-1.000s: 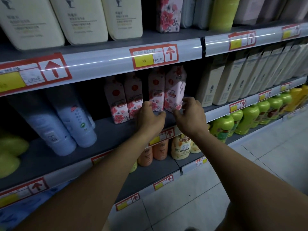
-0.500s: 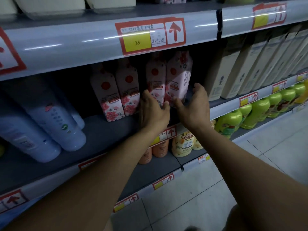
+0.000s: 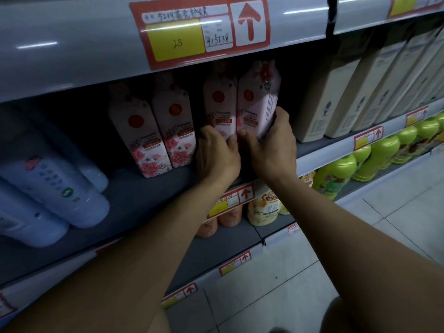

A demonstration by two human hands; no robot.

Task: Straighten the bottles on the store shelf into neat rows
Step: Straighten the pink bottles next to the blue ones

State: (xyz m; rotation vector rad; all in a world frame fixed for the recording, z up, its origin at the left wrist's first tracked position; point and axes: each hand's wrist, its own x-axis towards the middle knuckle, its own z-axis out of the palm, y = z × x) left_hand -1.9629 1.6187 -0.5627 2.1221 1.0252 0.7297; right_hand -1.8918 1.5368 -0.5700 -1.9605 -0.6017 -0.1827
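Showing a middle store shelf on which four pink floral bottles stand upright: two touching at left, and two touching at right, with a gap between the pairs. The left hand curls its fingers round the lower part of the third floral bottle; the right hand grips the fourth floral bottle, thumb on its front and fingers round its right edge. This fourth bottle is turned slightly, showing its side panel. Each label carries a red disc and red blossoms; the small print is too blurred to read. At far left stand at least three pale blue bottles. To the right runs a row of cream cartons, perhaps six, though the far ones blur together. Overhead, a red-bordered price tag bears a yellow panel reading "25", the handwritten number "915138" and a red arrow pointing up. Below are green bottles, two orange bottles and a yellow bottle.
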